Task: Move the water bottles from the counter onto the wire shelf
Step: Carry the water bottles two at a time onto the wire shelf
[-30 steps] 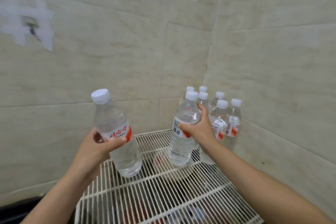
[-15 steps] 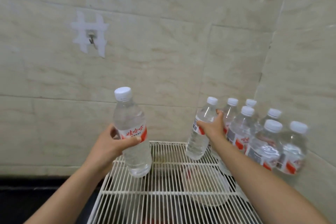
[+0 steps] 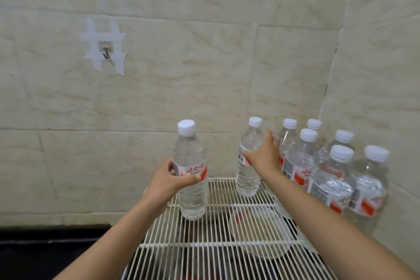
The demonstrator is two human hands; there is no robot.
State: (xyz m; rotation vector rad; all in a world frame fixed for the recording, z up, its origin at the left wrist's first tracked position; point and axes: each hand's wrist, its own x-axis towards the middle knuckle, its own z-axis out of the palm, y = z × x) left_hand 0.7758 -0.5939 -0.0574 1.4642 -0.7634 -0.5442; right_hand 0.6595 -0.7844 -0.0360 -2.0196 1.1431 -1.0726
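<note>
Centrally, the left hand is wrapped round the label of an upright bottle over the left edge of the wire shelf; whether its base touches the wires is unclear. Right of centre, the right hand grips a second bottle, upright at the shelf's back edge. Beside it, six more bottles crowd the right side of the frame.

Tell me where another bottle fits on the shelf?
Bare wire shelf lies between the near bottle in the left hand and the far bottle in the right hand, and in front between forearms. The right corner is packed with bottles.
</note>
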